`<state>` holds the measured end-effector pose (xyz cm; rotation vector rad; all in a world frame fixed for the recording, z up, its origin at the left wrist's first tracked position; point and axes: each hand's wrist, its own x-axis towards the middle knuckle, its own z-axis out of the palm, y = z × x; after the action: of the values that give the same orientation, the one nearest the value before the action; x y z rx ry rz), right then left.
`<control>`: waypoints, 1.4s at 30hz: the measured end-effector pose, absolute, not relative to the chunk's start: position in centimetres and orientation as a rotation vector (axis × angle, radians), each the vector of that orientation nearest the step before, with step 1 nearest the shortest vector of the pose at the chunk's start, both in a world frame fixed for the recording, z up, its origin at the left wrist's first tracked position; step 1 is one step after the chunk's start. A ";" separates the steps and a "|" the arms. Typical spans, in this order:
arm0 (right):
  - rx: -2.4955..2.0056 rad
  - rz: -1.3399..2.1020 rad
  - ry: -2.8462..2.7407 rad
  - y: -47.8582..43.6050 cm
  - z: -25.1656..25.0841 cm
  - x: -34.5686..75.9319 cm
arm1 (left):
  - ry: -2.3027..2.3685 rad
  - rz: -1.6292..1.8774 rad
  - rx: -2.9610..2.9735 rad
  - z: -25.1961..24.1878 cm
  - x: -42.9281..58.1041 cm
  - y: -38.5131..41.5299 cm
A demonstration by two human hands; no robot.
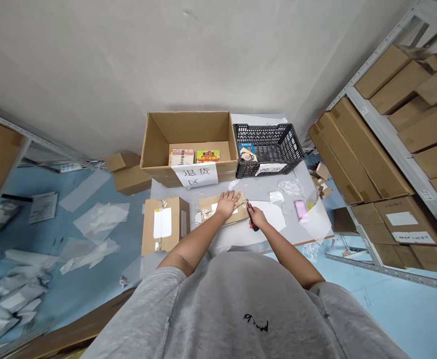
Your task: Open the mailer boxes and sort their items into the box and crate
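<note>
Item 1, left grip (228, 203): fingers spread, laid flat on a taped cardboard parcel (208, 207), not clamped. Item 2, right grip (258, 218): closed around a red-and-black utility knife (252, 218), its tip at the parcel's right edge; from my view I cannot make out the blade. The parcel sits on a grey bench (267, 188), near a second parcel (162, 224). Item 3, beyond them: an open carton (188, 127) holding 2 books (195, 156), and a black crate (269, 142). Risks as I judge them: a slip on the tape could bring the blade into the left grip; pressing too deep could nick the contents; hand pressure could skid the parcel.
</note>
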<state>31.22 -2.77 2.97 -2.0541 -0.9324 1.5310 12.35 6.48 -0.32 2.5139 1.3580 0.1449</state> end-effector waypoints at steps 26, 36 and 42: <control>-1.798 1.421 -0.809 2.3 -0.4 32.1 | 1.272 0.411 2.396 -0.9 12.2 1.5; -1.739 1.425 -0.872 3.0 -4.0 32.4 | 1.260 0.306 2.407 -0.5 12.1 1.6; -1.718 1.455 -0.984 1.7 -2.9 33.8 | 1.405 0.299 2.387 0.3 14.3 1.4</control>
<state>33.76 1.71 -2.90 -1.7183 -0.9837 1.4546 14.31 1.37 0.34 2.3867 1.4055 0.2991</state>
